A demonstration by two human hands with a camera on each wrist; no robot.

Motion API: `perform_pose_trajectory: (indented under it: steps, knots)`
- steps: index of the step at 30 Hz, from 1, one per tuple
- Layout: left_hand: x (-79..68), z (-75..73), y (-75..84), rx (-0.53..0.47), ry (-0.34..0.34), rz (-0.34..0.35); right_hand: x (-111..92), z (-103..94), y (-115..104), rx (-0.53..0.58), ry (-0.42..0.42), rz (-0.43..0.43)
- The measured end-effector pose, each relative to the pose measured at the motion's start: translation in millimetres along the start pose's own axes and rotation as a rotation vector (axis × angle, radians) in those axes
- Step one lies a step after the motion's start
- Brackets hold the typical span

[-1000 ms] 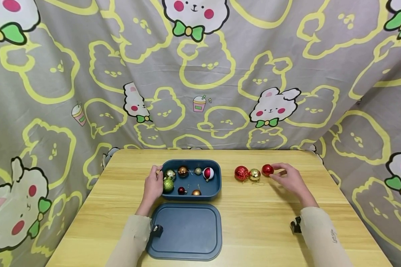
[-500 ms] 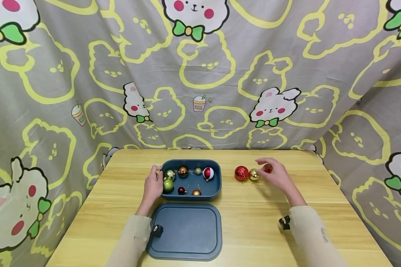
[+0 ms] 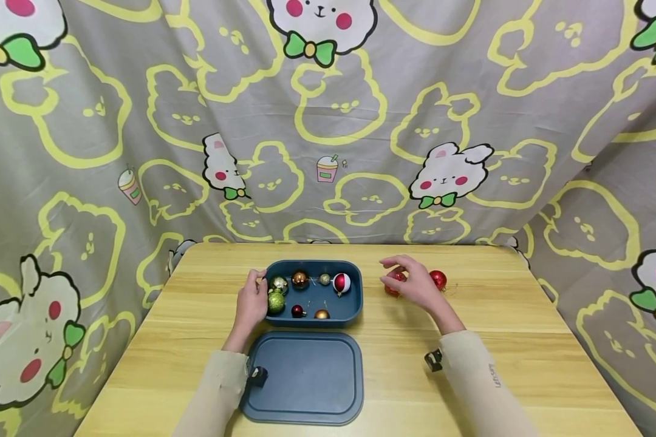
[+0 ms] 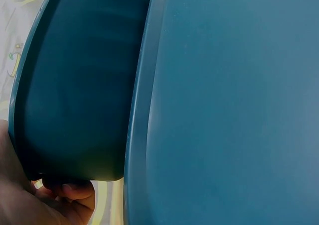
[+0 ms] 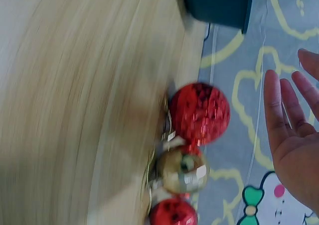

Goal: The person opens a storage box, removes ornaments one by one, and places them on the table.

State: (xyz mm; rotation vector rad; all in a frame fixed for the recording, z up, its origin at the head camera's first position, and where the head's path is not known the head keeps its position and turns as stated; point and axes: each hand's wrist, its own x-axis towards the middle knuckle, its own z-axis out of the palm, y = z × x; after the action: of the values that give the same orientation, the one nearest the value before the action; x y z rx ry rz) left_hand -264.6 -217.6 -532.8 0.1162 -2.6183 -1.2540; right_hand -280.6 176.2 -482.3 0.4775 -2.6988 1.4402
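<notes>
My left hand (image 3: 252,300) grips the left end of a dark blue box (image 3: 358,306); in the left wrist view its fingers (image 4: 79,191) curl under the box's end. Inside the box lie several Christmas baubles, among them a green one (image 3: 276,302), a copper one (image 3: 300,279) and a red-and-white one (image 3: 341,283). My right hand (image 3: 415,285) hovers over a textured red bauble (image 5: 200,113), fingers spread and holding nothing. Beside that one, a gold bauble (image 5: 182,169) shows in the right wrist view; the hand hides it in the head view. A smooth red bauble (image 3: 438,280) lies right of the hand.
A flat blue lid (image 3: 306,379) lies on the wooden table (image 3: 399,376) in front of the box, under the left forearm. A patterned curtain (image 3: 328,121) hangs behind the table and on both sides.
My right hand has let go of the smooth red bauble and moved left, past the gold bauble, to the textured red one. The left hand has stayed on the box.
</notes>
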Motion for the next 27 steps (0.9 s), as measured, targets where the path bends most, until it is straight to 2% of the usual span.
perform_pose_trajectory:
  steps: [6,15,21,27]
  knots:
    - [0.5,0.8,0.6,-0.005,0.004,-0.004,11,23.0,-5,-0.008,-0.012,-0.037]
    - [0.8,1.5,1.0,-0.002,-0.001,-0.002,21,48.5,-13,0.003,-0.045,-0.043]
    - [-0.2,1.1,0.2,0.005,-0.006,-0.003,26,64.5,-19,-0.109,-0.053,-0.078]
    - [-0.2,1.5,-0.6,0.006,-0.008,0.002,31,75.8,-20,-0.291,-0.047,-0.128]
